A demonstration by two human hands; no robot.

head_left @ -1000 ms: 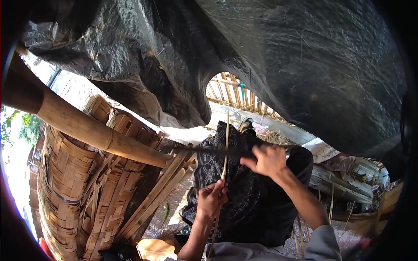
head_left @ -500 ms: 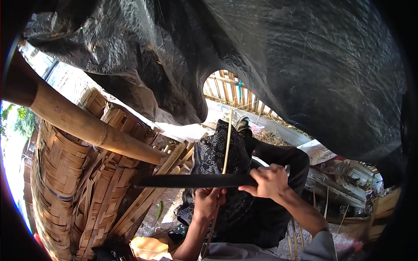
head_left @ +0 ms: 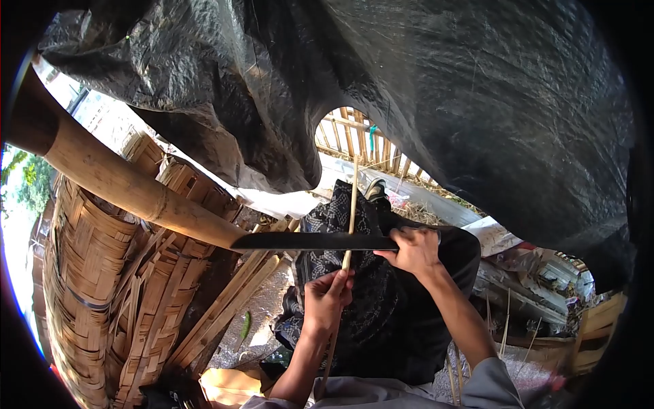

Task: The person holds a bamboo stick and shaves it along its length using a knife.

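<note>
My left hand (head_left: 327,300) pinches a thin bamboo strip (head_left: 353,204) that runs upright over the patterned dark cloth (head_left: 334,218) on my lap. Its lower end passes beneath the hand toward my body. My right hand (head_left: 414,251) is closed on a long dark blade (head_left: 313,241) at its right end; the handle is hidden in the fingers. Lying level, the blade crosses the strip just above my left fingertips and points left, its tip overlapping the end of the bamboo pole.
A thick bamboo pole (head_left: 129,187) slants in from the upper left. Rolled woven bamboo panels (head_left: 88,273) stand at left beside split bamboo pieces (head_left: 231,307). Black plastic sheeting (head_left: 477,102) hangs overhead and in front. A bamboo fence (head_left: 354,136) shows through its gap.
My right hand and the blade first came down toward my left hand, then moved back up along the strip. My left hand still holds the strip. The view has shifted slightly.
</note>
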